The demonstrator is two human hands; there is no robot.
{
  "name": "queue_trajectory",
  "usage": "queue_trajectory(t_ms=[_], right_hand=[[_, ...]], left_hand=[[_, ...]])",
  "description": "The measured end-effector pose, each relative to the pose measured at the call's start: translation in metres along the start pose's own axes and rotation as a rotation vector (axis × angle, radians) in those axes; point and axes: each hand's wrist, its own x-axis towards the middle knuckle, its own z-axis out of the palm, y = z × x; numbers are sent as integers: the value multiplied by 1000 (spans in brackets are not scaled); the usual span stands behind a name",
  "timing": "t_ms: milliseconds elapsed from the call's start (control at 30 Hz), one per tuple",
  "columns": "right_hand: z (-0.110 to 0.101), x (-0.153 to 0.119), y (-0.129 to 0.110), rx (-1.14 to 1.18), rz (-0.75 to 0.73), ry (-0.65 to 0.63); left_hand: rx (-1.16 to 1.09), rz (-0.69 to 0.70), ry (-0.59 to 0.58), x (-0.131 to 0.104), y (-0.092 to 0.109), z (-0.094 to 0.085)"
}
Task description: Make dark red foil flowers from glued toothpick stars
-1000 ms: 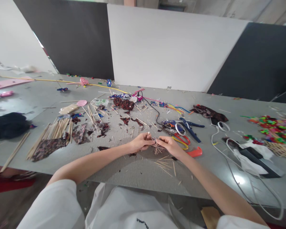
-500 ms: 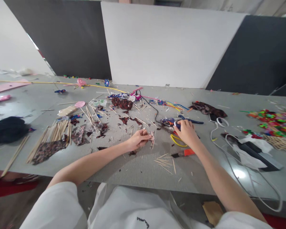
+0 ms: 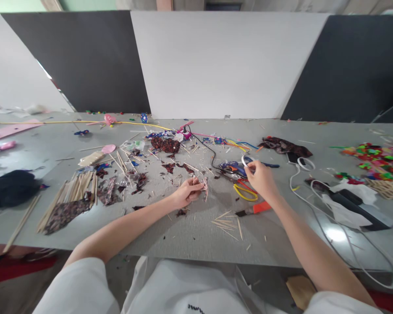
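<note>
My left hand [image 3: 187,192] is closed on a small bundle of thin sticks [image 3: 205,188] just above the grey table. In my right hand [image 3: 258,174], thumb and fingers pinch a small white ring [image 3: 245,161], raised over the tools. Beneath and beside that hand lie blue-handled pliers [image 3: 231,166], yellow-handled scissors [image 3: 245,192] and an orange-handled brush or scraper [image 3: 253,208]. Several short pointed sticks [image 3: 225,223] lie loose nearer the front edge, between my forearms.
Wooden sticks on patterned cloth [image 3: 67,213] lie at the left, near a dark cloth bundle [image 3: 11,189]. Dark fabric scraps surround the middle. On the right are white cables [image 3: 296,174], a black device with tissue [image 3: 356,205] and colourful pieces [image 3: 376,159]. Panels [image 3: 229,65] stand behind.
My right hand has lifted slightly off the tools, with the white ring now showing clearly between its fingers. The left hand keeps its grip on the bundle. The view has shifted a little.
</note>
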Motion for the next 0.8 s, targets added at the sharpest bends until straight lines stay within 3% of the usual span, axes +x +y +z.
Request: queue_trajectory(t_ms=[233, 367, 533, 800], right_hand=[[-13, 0, 5, -251, 74, 169], [6, 0, -3, -140, -16, 22], [32, 1, -21, -241, -8, -175], [33, 8, -19, 7, 166, -69]], left_hand=[[-4, 1, -20, 1, -2, -2], [-8, 0, -34, 2, -2, -2], [-18, -5, -48, 3, -5, -4], [-27, 3, -40, 4, -5, -5]])
